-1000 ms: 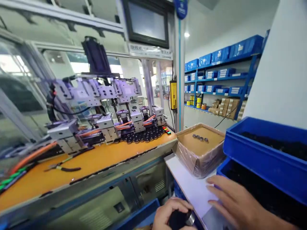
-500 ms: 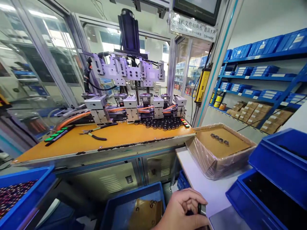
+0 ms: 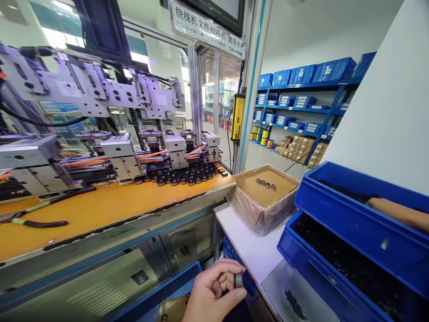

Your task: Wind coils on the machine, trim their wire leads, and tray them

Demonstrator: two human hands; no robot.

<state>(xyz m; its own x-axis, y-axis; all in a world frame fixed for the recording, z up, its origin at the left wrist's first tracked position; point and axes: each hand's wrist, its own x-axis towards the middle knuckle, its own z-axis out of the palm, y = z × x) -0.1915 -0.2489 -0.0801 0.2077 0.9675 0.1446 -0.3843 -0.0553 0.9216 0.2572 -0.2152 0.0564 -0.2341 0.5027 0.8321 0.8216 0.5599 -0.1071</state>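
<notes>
My left hand [image 3: 217, 288] is in the lower middle, thumb and fingers closed on a small grey metal piece with a black edge [image 3: 238, 280]. It hovers left of the white side table, apart from the workbench. At the right edge, my right hand [image 3: 385, 208] reaches into the upper blue bin [image 3: 338, 214], which holds dark small parts [image 3: 345, 191]. The bin's contents and wall hide its fingertips. Below that bin, a lower blue bin [image 3: 321, 275] also contains small black parts.
Rows of black round parts [image 3: 191, 174] stand on the orange bench [image 3: 127, 214] before a winding machine [image 3: 127, 98]. Pliers [image 3: 36, 222] lie at left. A plastic-wrapped box [image 3: 254, 214] bears several metal rings [image 3: 266, 184]. Another blue bin [image 3: 140, 308] sits low down.
The view has turned right and come nearer the bins. My right hand has appeared in the upper blue bin. My left hand still holds the small piece.
</notes>
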